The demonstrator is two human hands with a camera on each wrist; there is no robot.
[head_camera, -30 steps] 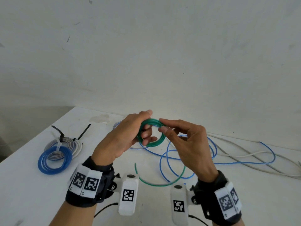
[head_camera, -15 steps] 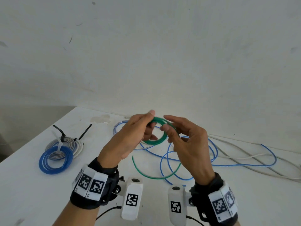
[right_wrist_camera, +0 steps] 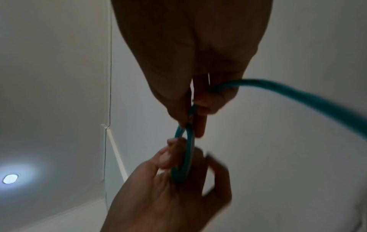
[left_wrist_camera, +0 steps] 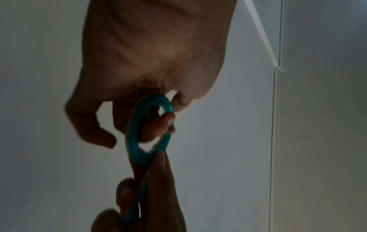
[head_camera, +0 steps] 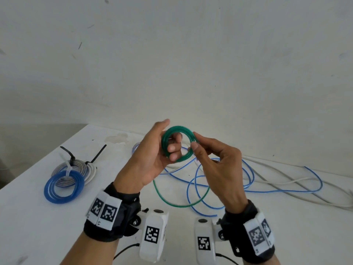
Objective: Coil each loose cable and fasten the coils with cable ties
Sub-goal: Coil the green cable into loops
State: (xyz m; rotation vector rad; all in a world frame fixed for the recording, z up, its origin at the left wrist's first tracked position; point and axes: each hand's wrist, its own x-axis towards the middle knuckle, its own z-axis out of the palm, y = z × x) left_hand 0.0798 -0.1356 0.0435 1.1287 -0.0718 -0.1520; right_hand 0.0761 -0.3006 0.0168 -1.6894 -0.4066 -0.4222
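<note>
— Green cable (head_camera: 177, 143) is seen at the centre of the head view, wound into a small coil and held up above the white table (head_camera: 28, 217). By which hand is it held?

— By both. The left side of the coil is gripped by the left hand (head_camera: 152, 159), with the thumb raised behind the rim and curled fingertips (head_camera: 172, 148) showing through the ring. The right edge of the coil is pinched by the right hand (head_camera: 217, 169) between thumb and forefinger.

— Is the whole cable wound?

— No. A loose green tail is seen hanging below the hands and curving across the table at lower centre. In the right wrist view the tail (right_wrist_camera: 298, 95) is seen running out to the right edge of the frame from under the curled fingers.

— And in the left wrist view?

— The coil (left_wrist_camera: 137, 141) is shown nearly edge-on at centre, with left fingers through it and the right hand's fingertips met at its lower rim.

— What else is laid out on the table?

— At the left of the head view a blue coil (head_camera: 64, 186) is seen lying against a grey-and-white coil (head_camera: 78, 167); a white cable tie (head_camera: 69, 169) and black cable ties (head_camera: 71, 157) are fastened on them. At centre and right, a loose blue cable (head_camera: 267, 191) and a loose grey cable (head_camera: 286, 180) are spread in tangled loops behind and beneath the hands.
</note>
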